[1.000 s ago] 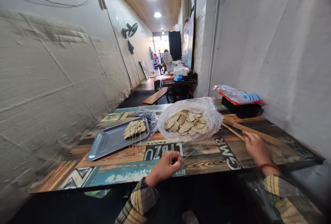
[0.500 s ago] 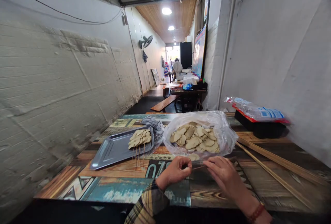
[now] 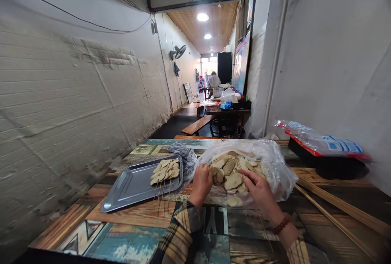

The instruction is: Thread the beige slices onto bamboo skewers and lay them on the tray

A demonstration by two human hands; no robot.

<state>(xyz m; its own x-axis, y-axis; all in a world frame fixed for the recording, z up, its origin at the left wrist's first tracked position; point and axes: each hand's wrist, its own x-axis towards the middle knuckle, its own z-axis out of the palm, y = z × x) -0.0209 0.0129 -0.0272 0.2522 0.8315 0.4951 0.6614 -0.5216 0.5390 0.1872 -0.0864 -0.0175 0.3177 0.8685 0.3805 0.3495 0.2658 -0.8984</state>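
A clear plastic bag [image 3: 279, 166] lies open on the table, full of thin beige food slices [image 3: 233, 180]. My left hand [image 3: 201, 183] is at the bag's left side, fingers curled against the slices; what they hold is hidden. Over the right part of the pile, my right hand [image 3: 258, 186] is closed in a pinch. A thin wooden skewer [image 3: 266, 233] runs down from beneath it toward me and looks held there. Left of the bag, a grey metal tray [image 3: 131, 186] carries skewered slices [image 3: 165, 171], their sticks jutting over its near edge.
A crumpled grey cloth [image 3: 183, 152] lies between tray and bag. Bundles of long wooden skewers [image 3: 339, 203] lie on the right of the patterned table [image 3: 122, 241]. Behind them stands a black container [image 3: 317, 154] with plastic packaging on top. Farther back are a bench [image 3: 198, 125] and another table.
Both hands have moved forward from the table before the bag into the slices. The skewer that stretched between them now points toward me below my right hand. The view has shifted slightly.
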